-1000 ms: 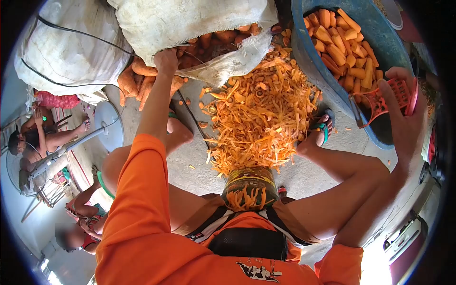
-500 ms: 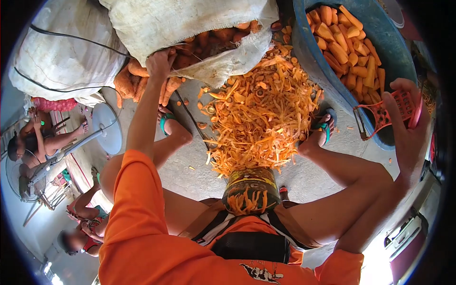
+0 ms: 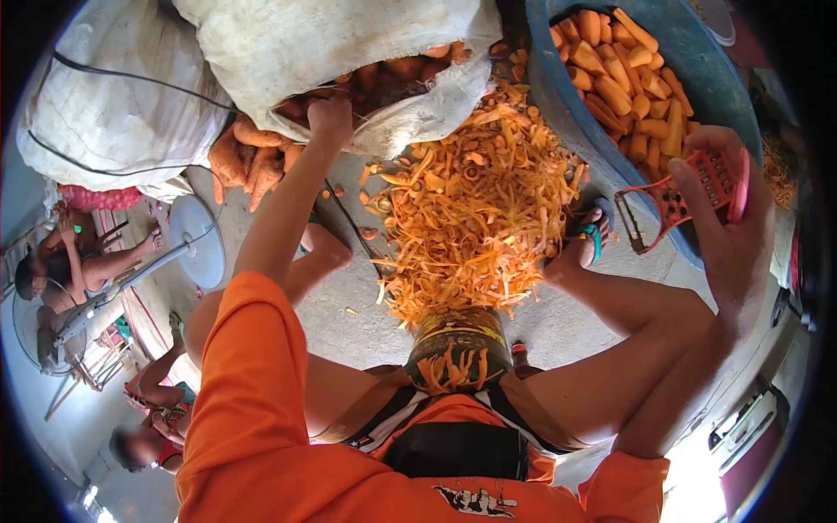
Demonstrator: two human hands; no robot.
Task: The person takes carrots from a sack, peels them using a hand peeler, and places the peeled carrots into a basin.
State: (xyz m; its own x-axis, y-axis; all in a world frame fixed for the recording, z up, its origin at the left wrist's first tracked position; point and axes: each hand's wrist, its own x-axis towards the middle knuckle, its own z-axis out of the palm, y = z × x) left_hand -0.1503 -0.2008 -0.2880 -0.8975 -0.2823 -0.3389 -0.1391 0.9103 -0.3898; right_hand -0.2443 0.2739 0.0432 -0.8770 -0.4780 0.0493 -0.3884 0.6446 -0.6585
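My left hand [image 3: 331,122] is at the mouth of a white woven sack [image 3: 349,48], its fingers closed over the lower edge and their tips partly hidden. Unpeeled carrots [image 3: 401,68] show inside the opening. More unpeeled carrots [image 3: 253,161] lie on the floor left of that hand. In my right hand [image 3: 732,222] is a red plastic peeler [image 3: 689,196] with a grater-like perforated body, its blade end pointing left. The peeler is held above the near rim of a blue tub [image 3: 538,91] of peeled carrots [image 3: 623,74].
A large heap of carrot peelings [image 3: 475,218] covers the floor between my feet. A tin container [image 3: 460,344] with peelings on it stands between my thighs. Another full sack [image 3: 122,96], a standing fan [image 3: 57,327] and two people [image 3: 65,266] are to the left.
My left hand has moved right along the sack's edge, and the mouth gapes wider with more carrots showing. My right hand and the peeler have shifted slightly left.
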